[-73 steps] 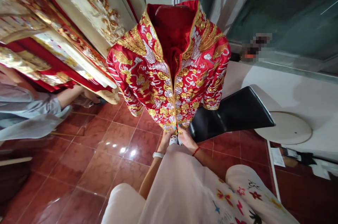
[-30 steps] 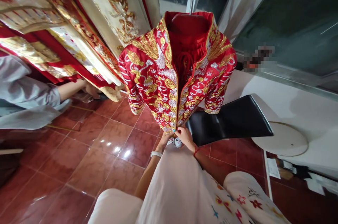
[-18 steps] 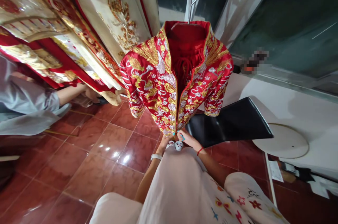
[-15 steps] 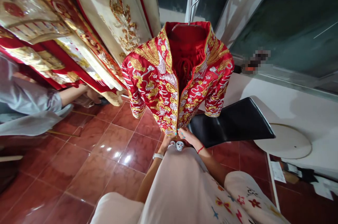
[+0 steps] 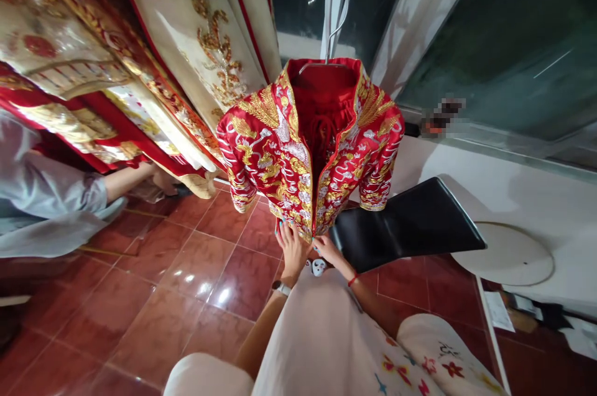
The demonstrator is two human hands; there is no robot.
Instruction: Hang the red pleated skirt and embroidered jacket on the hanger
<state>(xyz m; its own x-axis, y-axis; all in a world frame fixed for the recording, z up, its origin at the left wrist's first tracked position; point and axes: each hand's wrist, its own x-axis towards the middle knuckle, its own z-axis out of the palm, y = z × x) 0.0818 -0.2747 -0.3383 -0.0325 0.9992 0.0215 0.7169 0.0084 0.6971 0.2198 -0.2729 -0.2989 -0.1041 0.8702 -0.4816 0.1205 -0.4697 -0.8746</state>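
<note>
A red jacket point(image 5: 265, 153) with dense gold and silver embroidery hangs from a metal hanger point(image 5: 332, 41). Its stand collar and upper front are apart over a red lining, while the front edges meet low down. At the bottom front, my left hand point(image 5: 293, 253) lies against the hem, fingers stretched up over the cloth and the thumb side near the centre edge. I cannot see clearly how the thumb grips. Beside it, my right hand point(image 5: 330, 252) pinches the bottom corner of the front edge; what lies between its fingertips is mostly hidden.
Red and cream embroidered garments point(image 5: 172, 60) hang at the left, near another person's leg point(image 5: 128, 179). A black panel point(image 5: 415, 222) leans at the right beside a round white board point(image 5: 508, 253). Glossy red tiles point(image 5: 177, 296) cover the floor. Dark window glass point(image 5: 517, 54) is behind.
My left hand has shifted from gripping the hem's centre to laying its fingers up over the left front panel. My right hand stays at the bottom corner. The view has tilted slightly upward.
</note>
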